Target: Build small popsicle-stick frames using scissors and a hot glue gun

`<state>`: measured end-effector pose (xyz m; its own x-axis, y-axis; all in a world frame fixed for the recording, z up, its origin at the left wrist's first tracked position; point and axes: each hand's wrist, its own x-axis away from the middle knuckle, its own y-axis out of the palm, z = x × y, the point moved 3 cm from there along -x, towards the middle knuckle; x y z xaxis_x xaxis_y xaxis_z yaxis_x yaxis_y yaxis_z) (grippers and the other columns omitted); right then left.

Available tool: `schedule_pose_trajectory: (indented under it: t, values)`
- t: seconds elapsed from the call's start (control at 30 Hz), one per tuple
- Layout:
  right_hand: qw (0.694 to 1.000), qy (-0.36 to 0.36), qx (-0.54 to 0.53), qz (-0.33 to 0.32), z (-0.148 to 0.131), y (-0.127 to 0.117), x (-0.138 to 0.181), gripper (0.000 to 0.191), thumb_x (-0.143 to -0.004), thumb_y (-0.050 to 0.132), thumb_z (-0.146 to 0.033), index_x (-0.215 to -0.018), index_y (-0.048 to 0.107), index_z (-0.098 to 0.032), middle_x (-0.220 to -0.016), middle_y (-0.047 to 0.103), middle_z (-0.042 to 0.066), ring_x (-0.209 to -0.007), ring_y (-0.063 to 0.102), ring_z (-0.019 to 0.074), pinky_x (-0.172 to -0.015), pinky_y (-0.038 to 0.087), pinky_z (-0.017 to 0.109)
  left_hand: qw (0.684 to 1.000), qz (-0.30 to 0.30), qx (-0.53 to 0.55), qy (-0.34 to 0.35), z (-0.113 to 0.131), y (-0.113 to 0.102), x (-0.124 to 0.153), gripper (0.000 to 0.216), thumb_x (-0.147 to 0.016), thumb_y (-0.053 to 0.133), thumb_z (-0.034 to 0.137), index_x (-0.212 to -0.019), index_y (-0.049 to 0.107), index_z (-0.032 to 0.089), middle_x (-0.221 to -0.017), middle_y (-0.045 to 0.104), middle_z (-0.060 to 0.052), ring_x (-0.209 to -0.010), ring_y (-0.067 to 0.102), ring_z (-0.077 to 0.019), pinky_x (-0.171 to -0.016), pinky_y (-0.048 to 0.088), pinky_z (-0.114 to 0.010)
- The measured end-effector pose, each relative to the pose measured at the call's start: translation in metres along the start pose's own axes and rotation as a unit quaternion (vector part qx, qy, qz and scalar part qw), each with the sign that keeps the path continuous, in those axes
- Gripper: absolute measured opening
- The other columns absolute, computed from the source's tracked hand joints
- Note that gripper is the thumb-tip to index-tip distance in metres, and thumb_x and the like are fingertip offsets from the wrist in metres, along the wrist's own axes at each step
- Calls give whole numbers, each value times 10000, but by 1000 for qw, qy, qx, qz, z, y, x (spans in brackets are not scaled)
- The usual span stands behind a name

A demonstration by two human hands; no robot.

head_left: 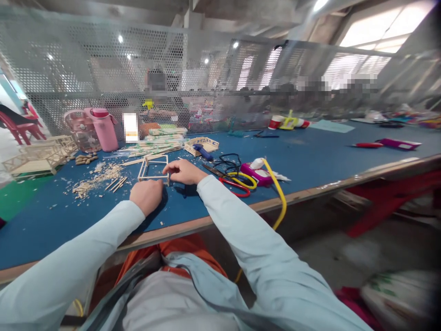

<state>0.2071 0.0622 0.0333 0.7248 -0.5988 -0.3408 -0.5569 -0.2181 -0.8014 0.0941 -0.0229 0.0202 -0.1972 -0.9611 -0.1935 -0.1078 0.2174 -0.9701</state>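
Note:
A small open frame of thin wooden sticks [151, 178] stands on the blue tabletop in front of me. My left hand [147, 196] is closed at its near edge, with the fingertips mostly hidden behind the back of the hand. At the frame's right end, my right hand [185, 172] pinches a corner with thumb and forefinger. Left of the frame lie short cut sticks [119, 184] and a scatter of wood chips [99, 179]. A dark object under my right hand is too shadowed to make out.
Right of my hands are scissors with red handles [239, 189], a yellow-handled pair [251, 178], a purple box [257, 174] and a yellow cable [280, 195]. Behind stand a wooden tray [210, 145] with a blue tool [203, 151], bundled sticks [155, 145] and a pink bottle [106, 131].

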Motion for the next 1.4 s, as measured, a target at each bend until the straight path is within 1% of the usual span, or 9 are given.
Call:
schedule_pose_trajectory:
  t: [0.23, 0.43, 0.67, 0.97, 1.07, 1.17, 1.27, 1.33, 1.4]
  values:
    - [1000, -23, 16, -1, 0, -2, 0, 182, -693, 592, -173, -818, 702, -101, -690, 634, 28, -628, 505, 97, -608, 366, 199, 1000, 12, 8, -12, -8, 10, -5, 416, -883, 255, 318, -849, 651, 196, -807, 679, -122, -751, 652, -278, -609, 481, -356]
    - [999, -32, 26, 3, 2, -1, 1, 172, -691, 592, -151, -820, 700, -116, -722, 657, 27, -649, 525, 98, -621, 372, 196, 999, 39, 18, -23, -10, 9, -4, 391, -878, 288, 349, -906, 659, 227, -846, 682, -101, -782, 645, -259, -626, 472, -324]
    - [999, -24, 26, -1, 0, -1, 1, 177, -693, 585, -151, -822, 696, -102, -713, 651, 30, -640, 521, 96, -608, 370, 192, 999, 37, 15, -13, -10, 11, -3, 418, -887, 264, 345, -890, 663, 221, -818, 681, -105, -770, 645, -267, -627, 468, -334]
    - [1000, -22, 11, -4, 0, 0, 1, 189, -679, 578, -155, -820, 688, -93, -682, 615, 23, -617, 495, 92, -600, 362, 198, 999, 24, 15, -26, -8, 11, -3, 405, -883, 278, 348, -985, 648, 218, -850, 685, -119, -772, 647, -262, -630, 459, -328]
    - [1000, -20, -22, 9, 0, -3, 3, 292, -662, 576, -153, -937, 652, -96, -662, 568, -7, -602, 475, 84, -591, 360, 193, 998, 40, 22, -30, -8, 4, 6, 383, -868, 321, 384, -1051, 624, 237, -844, 694, -104, -757, 647, -257, -608, 442, -310]
    - [997, 2, -56, 49, 3, -9, 4, 423, -643, 528, -107, -1063, 575, -95, -643, 521, -39, -569, 447, 73, -569, 356, 184, 990, 114, 43, -72, -24, -14, 17, 433, -868, 289, 434, -982, 658, 237, -784, 698, -84, -740, 644, -243, -595, 415, -289]
    - [997, 38, -26, 63, 6, -14, 6, 310, -623, 496, -81, -910, 613, -98, -615, 510, -37, -554, 435, 72, -546, 345, 179, 963, 205, 63, -165, -60, -32, 19, 481, -862, 260, 436, -907, 674, 195, -763, 693, -87, -751, 633, -233, -608, 395, -280]
    - [997, 65, 20, 23, 7, -13, 6, 196, -605, 523, -88, -763, 636, -114, -606, 535, -25, -561, 449, 74, -543, 341, 177, 958, 195, 81, -194, -86, -32, 11, 443, -821, 317, 427, -902, 673, 175, -746, 691, -79, -735, 622, -235, -605, 388, -282]
    - [994, 84, 55, -43, 6, -9, 7, 124, -599, 573, -123, -697, 649, -130, -604, 569, -19, -564, 468, 76, -542, 338, 175, 973, 115, 115, -162, -105, -22, 0, 419, -765, 373, 440, -835, 681, 165, -707, 683, -65, -702, 609, -226, -594, 387, -276]
